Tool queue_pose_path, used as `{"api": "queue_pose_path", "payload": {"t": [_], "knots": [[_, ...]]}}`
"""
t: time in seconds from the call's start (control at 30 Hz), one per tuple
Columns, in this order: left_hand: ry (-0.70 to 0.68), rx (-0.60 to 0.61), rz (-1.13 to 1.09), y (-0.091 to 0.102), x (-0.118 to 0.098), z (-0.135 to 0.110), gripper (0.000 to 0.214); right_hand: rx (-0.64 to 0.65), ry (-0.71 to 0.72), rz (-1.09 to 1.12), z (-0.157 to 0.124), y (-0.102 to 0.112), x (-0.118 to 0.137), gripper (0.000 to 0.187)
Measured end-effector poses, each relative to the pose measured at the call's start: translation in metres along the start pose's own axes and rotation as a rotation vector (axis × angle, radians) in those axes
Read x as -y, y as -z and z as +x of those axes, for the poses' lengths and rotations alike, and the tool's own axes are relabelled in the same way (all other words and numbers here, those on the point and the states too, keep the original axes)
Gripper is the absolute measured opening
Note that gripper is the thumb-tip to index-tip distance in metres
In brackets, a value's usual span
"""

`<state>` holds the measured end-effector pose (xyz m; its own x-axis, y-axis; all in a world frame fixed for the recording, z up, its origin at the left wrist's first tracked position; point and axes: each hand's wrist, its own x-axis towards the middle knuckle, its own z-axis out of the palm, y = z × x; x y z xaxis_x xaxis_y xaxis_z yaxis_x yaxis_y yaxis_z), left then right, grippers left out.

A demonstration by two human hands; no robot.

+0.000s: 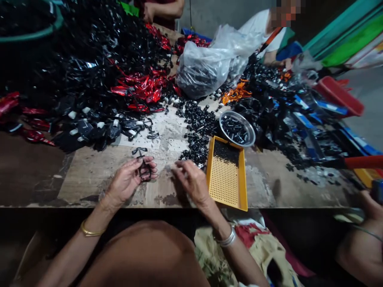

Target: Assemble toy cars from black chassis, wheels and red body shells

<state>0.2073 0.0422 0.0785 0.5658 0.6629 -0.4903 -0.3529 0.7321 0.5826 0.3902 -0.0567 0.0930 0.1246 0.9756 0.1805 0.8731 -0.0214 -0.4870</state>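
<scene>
In my left hand [124,181] I grip a small black plastic frame-like part [145,169], with a ring-shaped lower end and a crosspiece at its top. My right hand [193,181] is a short way to the right, over the table, its fingers bent and slightly blurred; whether it pinches anything small I cannot make out. Close to its right side stands a yellow perforated tray [227,183] with tiny black pieces [226,153] gathered at its far end. Beyond my right hand lies a heap of small black parts [196,145].
A clear round tub [237,128] of black pieces touches the tray's far side. Piles of black parts [98,71] and red shiny parts [146,87] cover the left. A plastic bag [206,69] stands at the back. Co-workers' arms [167,10] show behind and at right.
</scene>
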Motion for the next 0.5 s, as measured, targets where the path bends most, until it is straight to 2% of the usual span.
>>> {"api": "queue_pose_path", "payload": {"t": [0.1, 0.17, 0.37, 0.5], "knots": [[0.091, 0.071, -0.010, 0.001, -0.008, 0.000, 0.025, -0.072, -0.133, -0.318, 0.013, 0.023, -0.034, 0.024], [0.088, 0.085, 0.023, 0.000, -0.008, -0.001, 0.026, -0.081, -0.168, -0.433, 0.027, 0.032, -0.051, 0.025], [0.050, 0.104, 0.162, 0.003, 0.000, 0.000, 0.029, -0.019, -0.205, -0.536, 0.085, 0.038, -0.073, 0.026], [0.091, 0.119, 0.159, 0.006, -0.001, 0.000, 0.030, 0.068, -0.210, -0.554, 0.104, 0.032, -0.073, 0.025]]}}
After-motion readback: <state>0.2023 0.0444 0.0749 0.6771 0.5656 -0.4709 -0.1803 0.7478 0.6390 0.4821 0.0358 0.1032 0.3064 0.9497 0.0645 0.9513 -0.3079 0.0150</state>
